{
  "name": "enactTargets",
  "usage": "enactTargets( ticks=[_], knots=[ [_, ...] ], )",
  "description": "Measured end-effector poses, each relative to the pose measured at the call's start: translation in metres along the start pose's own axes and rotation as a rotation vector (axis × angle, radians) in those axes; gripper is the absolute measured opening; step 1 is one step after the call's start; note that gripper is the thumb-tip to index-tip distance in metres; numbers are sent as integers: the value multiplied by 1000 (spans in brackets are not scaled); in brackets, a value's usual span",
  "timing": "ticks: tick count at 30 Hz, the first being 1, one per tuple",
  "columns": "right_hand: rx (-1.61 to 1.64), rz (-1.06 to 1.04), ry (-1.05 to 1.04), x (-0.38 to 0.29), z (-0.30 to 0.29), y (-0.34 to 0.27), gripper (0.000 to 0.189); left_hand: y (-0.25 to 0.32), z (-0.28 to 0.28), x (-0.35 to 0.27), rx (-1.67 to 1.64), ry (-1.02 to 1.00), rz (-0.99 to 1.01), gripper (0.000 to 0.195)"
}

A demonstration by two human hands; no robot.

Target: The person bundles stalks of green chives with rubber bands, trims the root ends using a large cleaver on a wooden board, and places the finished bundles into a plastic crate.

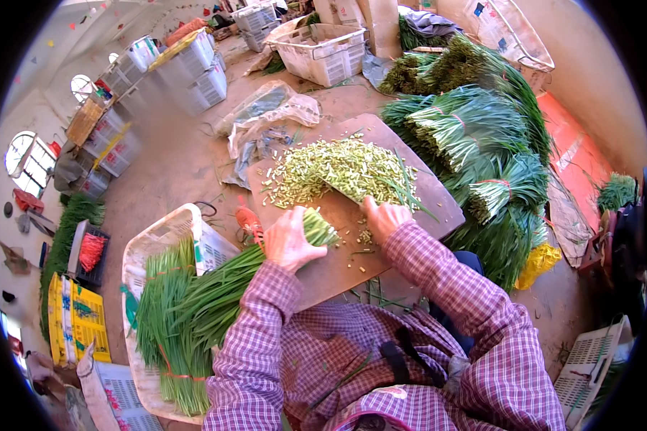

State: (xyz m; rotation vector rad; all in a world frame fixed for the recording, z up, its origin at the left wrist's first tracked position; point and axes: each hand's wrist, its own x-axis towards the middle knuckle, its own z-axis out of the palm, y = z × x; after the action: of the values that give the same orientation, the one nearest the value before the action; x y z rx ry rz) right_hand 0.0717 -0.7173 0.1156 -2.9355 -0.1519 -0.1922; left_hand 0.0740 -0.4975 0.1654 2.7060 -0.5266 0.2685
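My left hand (288, 242) wraps around a bundle of long green leaves, likely garlic chives (229, 288). The pale cut ends of that bundle face up and to the right, over a wooden board (323, 283). In my right hand (385, 220) is a knife (343, 192), its handle mostly hidden by my fingers. Its blade reaches into a spread heap of short cut stem pieces (334, 167) on the far part of the board. Left of the board, a white plastic crate (213, 245) holds more tied bundles (164, 307), and the held leaves trail over it.
Tied chive bundles (463, 124) are piled high right of the board. Plastic sheeting (275, 110) lies on the floor beyond it, near a white crate (323, 54). A yellow crate (81, 318) stands at far left. A yellow bag (539, 265) lies at right.
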Motion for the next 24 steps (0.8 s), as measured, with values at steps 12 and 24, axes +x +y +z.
enactTargets(
  ticks=[12, 24],
  knots=[
    [1736, -119, -1543, -79, -47, -117, 80, 28, -188, -70, -315, 401, 391, 65],
    [1619, -566, -646, -52, -89, -177, 85, -3, -176, -240, -399, 351, -82, 78]
  ],
)
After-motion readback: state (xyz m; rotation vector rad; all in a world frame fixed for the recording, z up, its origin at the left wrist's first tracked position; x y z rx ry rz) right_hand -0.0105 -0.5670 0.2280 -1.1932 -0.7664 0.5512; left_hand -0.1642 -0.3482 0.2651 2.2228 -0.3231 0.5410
